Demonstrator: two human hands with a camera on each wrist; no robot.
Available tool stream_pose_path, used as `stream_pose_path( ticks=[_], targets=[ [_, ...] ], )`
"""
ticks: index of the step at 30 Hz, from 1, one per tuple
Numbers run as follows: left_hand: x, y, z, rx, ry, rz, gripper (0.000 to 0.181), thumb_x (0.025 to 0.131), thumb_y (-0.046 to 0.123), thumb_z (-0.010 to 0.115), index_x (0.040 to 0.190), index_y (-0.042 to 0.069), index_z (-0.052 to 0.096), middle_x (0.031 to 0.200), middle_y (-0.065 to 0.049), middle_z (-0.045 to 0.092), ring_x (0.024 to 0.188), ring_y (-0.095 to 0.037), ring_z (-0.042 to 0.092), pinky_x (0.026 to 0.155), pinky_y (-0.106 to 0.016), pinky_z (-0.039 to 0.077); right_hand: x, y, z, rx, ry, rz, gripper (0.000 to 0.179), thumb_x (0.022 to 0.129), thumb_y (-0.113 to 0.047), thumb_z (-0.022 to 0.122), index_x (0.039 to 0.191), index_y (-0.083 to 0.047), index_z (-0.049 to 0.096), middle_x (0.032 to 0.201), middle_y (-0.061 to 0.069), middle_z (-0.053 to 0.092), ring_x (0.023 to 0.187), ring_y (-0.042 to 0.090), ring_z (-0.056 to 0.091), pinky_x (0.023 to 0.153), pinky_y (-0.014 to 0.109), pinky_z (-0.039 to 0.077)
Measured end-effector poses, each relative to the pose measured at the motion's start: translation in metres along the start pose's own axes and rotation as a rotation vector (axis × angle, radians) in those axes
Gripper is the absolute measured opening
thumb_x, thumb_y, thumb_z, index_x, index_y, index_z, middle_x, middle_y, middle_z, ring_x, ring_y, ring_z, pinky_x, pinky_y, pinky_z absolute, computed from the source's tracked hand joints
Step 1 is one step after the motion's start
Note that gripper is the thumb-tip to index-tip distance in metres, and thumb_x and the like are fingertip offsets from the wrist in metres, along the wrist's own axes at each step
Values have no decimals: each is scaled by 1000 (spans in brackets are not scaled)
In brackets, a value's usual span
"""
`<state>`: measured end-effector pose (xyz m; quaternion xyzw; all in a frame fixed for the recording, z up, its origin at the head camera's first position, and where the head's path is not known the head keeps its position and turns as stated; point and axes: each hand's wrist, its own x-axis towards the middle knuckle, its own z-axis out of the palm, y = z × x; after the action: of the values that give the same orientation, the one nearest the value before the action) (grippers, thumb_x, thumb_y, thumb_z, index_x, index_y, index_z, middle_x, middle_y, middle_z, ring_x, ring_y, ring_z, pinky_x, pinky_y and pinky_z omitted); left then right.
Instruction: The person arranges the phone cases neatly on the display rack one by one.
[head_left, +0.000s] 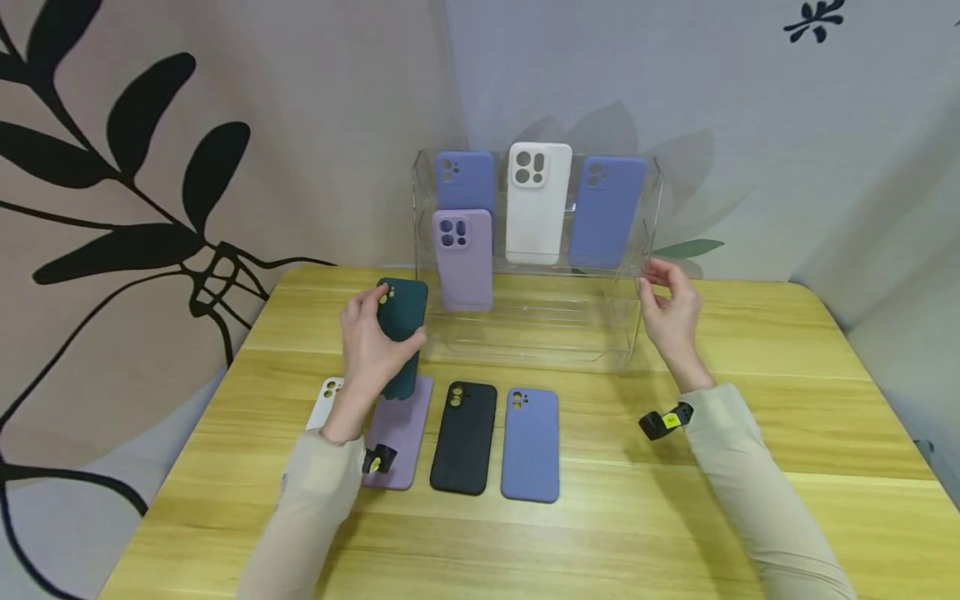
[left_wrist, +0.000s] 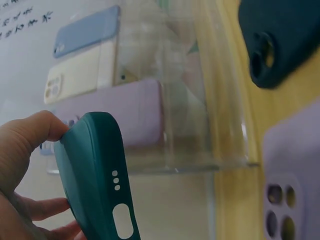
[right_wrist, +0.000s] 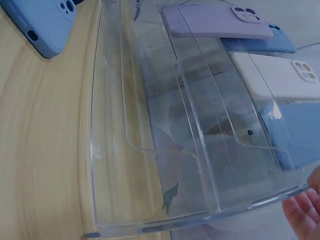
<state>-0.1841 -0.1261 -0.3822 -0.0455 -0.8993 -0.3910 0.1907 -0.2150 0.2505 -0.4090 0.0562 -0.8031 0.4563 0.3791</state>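
My left hand [head_left: 369, 343] grips a dark green phone case [head_left: 406, 310], fingers along one edge and thumb on the other. It hangs tilted in front of the left end of a clear acrylic stand [head_left: 525, 360]. The left wrist view shows a slot and small holes on the bottom edge of the green case [left_wrist: 111, 165]. My right hand [head_left: 675, 312] pinches the stand's right side panel [right_wrist: 250, 206]. The stand's upper tier holds a blue case [head_left: 465, 187], a white case [head_left: 536, 217] and another blue case [head_left: 609, 217]. A lilac case [head_left: 463, 271] leans lower at the left.
On the wooden table [head_left: 750, 500], before the stand, lie a black case [head_left: 463, 442], a blue case [head_left: 530, 450] and a lilac case [head_left: 397, 437]. A white case [head_left: 327, 398] is partly hidden by my left wrist. A wall [head_left: 337, 125] stands behind.
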Motion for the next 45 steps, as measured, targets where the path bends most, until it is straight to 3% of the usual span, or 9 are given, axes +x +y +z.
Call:
stream_pose_path(
  ticks=[14, 24, 37, 45],
  targets=[
    [13, 36, 31, -133, 16, 106, 69, 71, 20, 74, 130, -3, 48, 126, -24, 42, 115, -39, 37, 90, -53, 37, 0, -2, 0, -21, -3, 12, 22, 85, 7, 60, 106, 12, 59, 99, 25, 64, 87, 31, 61, 66, 1, 41],
    [24, 63, 59, -192, 79, 211, 68, 71, 18, 74, 129, -5, 47, 128, -24, 41, 115, -38, 38, 93, -50, 37, 0, 1, 0, 1, 16, -5, 22, 83, 6, 59, 105, 12, 60, 96, 23, 64, 83, 23, 61, 65, 3, 44],
    [36, 91, 96, -210, 169, 279, 67, 73, 22, 72, 130, -2, 47, 129, -21, 41, 116, -37, 38, 94, -47, 37, -1, 0, 0, -12, -2, 20, 22, 85, 9, 59, 107, 13, 59, 99, 25, 64, 85, 31, 61, 66, 2, 43],
    [49, 110, 117, -195, 258, 370, 72, 75, 23, 72, 135, 0, 40, 128, -20, 39, 112, -35, 39, 93, -44, 38, 0, -3, 0, -19, 5, -4, 21, 84, 10, 60, 105, 13, 59, 97, 25, 64, 85, 36, 62, 66, -1, 40]
  ],
)
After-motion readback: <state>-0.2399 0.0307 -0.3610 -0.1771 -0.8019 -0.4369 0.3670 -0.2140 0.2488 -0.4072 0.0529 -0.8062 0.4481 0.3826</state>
